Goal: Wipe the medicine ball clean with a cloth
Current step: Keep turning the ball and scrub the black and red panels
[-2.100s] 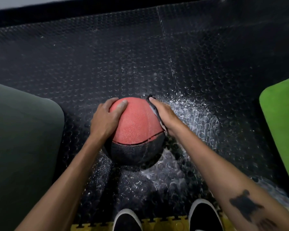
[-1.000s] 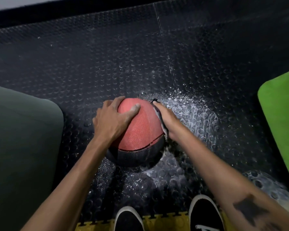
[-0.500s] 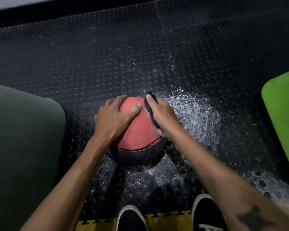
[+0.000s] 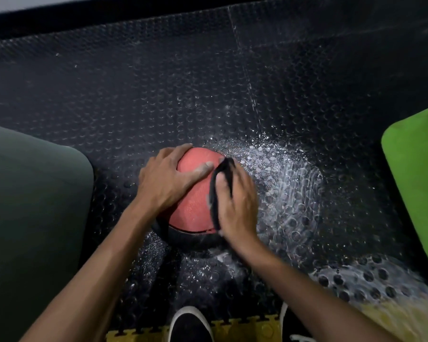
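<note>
head view: right hand (image 4: 235, 206) presses cloth (image 4: 220, 183) on medicine ball (image 4: 195, 193).

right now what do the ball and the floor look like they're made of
Medicine ball: probably rubber, with a matte, finely grained red top and a smoother black lower part.
Floor: looks like black rubber tiling with raised round studs and visible seams; its white speckles are unidentifiable.
</note>
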